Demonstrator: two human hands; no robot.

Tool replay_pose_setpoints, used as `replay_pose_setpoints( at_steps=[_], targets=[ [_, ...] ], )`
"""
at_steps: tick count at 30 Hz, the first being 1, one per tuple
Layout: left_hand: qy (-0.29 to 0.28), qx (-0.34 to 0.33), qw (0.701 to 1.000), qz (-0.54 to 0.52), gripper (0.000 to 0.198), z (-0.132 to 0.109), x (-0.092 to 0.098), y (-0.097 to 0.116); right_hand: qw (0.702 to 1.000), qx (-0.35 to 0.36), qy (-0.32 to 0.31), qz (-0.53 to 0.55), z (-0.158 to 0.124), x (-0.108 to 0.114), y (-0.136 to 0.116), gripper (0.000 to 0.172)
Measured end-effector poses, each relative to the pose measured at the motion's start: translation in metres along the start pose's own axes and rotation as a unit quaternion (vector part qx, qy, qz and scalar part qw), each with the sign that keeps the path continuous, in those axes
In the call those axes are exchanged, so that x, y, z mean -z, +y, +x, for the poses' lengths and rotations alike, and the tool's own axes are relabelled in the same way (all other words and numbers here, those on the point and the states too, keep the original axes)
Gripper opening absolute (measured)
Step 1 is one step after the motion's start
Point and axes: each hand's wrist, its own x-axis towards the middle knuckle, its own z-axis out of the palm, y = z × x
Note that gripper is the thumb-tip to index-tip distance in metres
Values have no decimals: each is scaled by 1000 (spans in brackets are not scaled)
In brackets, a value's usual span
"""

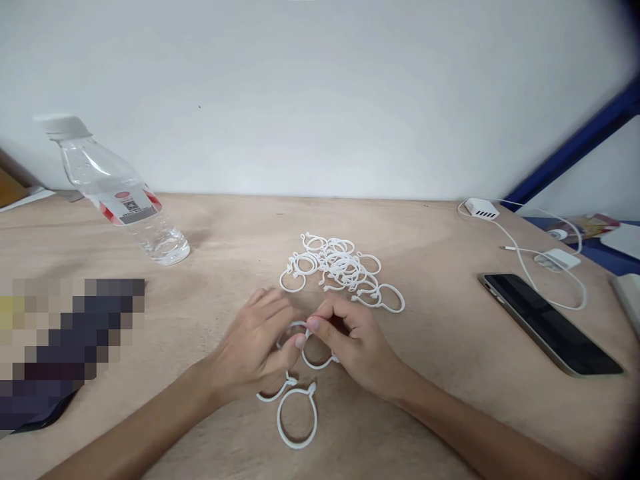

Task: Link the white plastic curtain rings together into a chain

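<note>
In the middle of the table both hands work close together on white plastic rings with small knobbed clasps. My right hand is closed, thumb and finger pinching one white plastic ring near its top. My left hand is curled round a second white ring, partly hidden behind its thumb and fingers. The two rings meet or overlap at the fingertips; whether they are linked cannot be made out. Nearer to me lie a loose ring and another ring, partly covered by my left hand.
Beyond the hands lies a heap of similar white rings. A clear water bottle stands at left, and a pixelated dark object lies nearer. On the right are a phone, a white charging hub and a cable. A wall closes the back.
</note>
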Motion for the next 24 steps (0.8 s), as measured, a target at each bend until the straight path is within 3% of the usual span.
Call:
replay_pose_setpoints(
  at_steps=[3,6,8,12,19,24],
  targets=[
    [76,98,992,0,32,2,2,-2,1000,24,-8,3,0,1,-3,19],
    [54,153,985,50,32,4,0,-6,997,66,-40,-12,0,2,-4,16],
    [42,150,985,67,27,4,-2,-8,998,60,-27,-15,0,1,-3,17],
    [69,142,986,46,14,4,-5,-9,998,0,41,-42,1,-1,3,17],
    [98,107,989,-42,14,4,0,-2,996,-36,64,-44,3,-3,7,20],
    [59,49,990,-120,10,1,8,4,995,-74,67,-18,4,-3,5,30]
  ],
)
